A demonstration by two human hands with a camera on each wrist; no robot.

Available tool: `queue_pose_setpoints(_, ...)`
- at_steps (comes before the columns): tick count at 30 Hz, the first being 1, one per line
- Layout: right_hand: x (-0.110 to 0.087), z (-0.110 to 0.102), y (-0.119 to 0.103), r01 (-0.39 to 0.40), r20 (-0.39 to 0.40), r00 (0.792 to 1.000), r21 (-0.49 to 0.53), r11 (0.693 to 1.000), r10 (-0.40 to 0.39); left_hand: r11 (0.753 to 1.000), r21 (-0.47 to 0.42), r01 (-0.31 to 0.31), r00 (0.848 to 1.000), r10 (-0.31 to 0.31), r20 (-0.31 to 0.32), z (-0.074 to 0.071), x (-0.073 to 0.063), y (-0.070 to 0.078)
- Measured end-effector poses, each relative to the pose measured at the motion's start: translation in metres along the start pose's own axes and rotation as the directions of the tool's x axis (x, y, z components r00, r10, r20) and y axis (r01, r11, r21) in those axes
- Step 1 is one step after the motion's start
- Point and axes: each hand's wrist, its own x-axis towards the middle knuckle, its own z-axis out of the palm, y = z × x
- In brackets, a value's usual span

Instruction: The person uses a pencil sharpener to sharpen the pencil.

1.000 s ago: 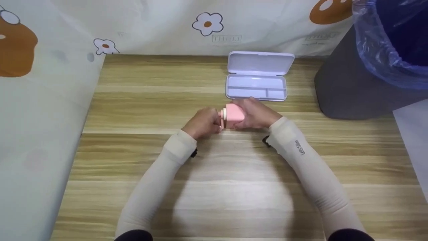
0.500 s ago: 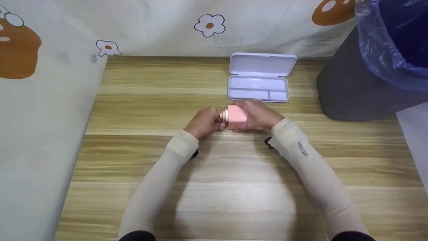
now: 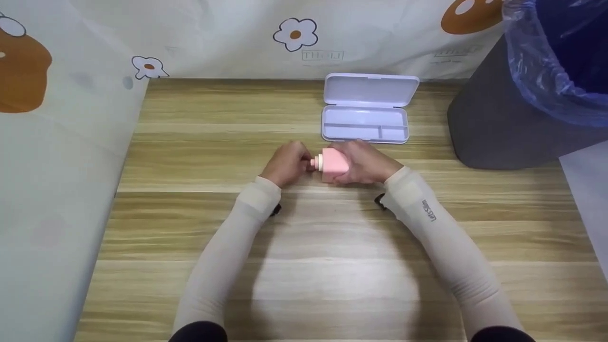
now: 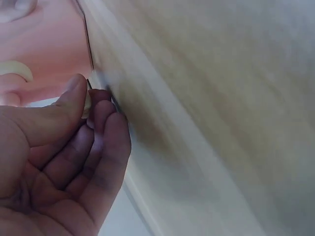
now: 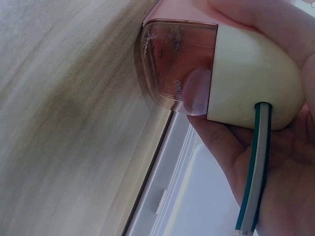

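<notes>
A pink pencil sharpener point(image 3: 334, 161) lies across my hands in the head view, with its stepped axle facing left. My right hand point(image 3: 365, 162) grips its body from the right. In the right wrist view its cream front point(image 5: 241, 73) and clear shavings drawer point(image 5: 179, 64) show, and a green and grey striped pencil point(image 5: 257, 157) sticks out of the hole. My left hand point(image 3: 287, 164) is at the axle end; the left wrist view shows thumb and fingers pinching a small cream knob point(image 4: 87, 105), apparently the crank handle, mostly hidden by the fingers.
A lilac pencil case point(image 3: 370, 90) stands with its lid raised just beyond my right hand, its compartments bare. A grey bin point(image 3: 494, 118) with a blue liner is at the right. A flower-patterned sheet point(image 3: 228, 42) covers the back and left sides.
My left hand has gone round the sharpener's axle, from lower near the crank arm to slightly higher and farther away. The right hand and the sharpener stay about where they were.
</notes>
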Motion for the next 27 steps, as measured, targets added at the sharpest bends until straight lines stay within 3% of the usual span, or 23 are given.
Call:
queue_pose_setpoints(4, 0.001, 0.001, -0.001, -0.013, 0.001, 1.0, 0.014, 1.0, 0.013, 1.0, 0.006, 0.009, 0.999, -0.009, -0.045, -0.007, 0.005, 0.004)
queue_pose_setpoints(12, -0.002, 0.0, 0.002, -0.019, 0.006, 1.0, 0.014, 1.0, 0.019, 1.0, 0.011, 0.0, 0.999, 0.001, -0.043, -0.01, 0.011, 0.009)
queue_pose_setpoints(18, -0.001, 0.001, 0.001, -0.021, 0.007, 1.0, 0.011, 1.0, 0.021, 0.998, 0.056, -0.027, 0.998, 0.03, -0.057, -0.016, 0.01, 0.014)
queue_pose_setpoints(23, 0.001, 0.0, 0.0, -0.014, -0.004, 1.0, 0.019, 1.0, 0.014, 0.999, 0.029, -0.044, 0.994, 0.046, -0.096, -0.029, 0.005, 0.024)
queue_pose_setpoints(27, 0.001, 0.001, 0.0, -0.02, -0.006, 1.0, 0.024, 1.0, 0.02, 0.999, 0.02, -0.049, 0.995, 0.051, -0.086, -0.034, 0.002, 0.028)
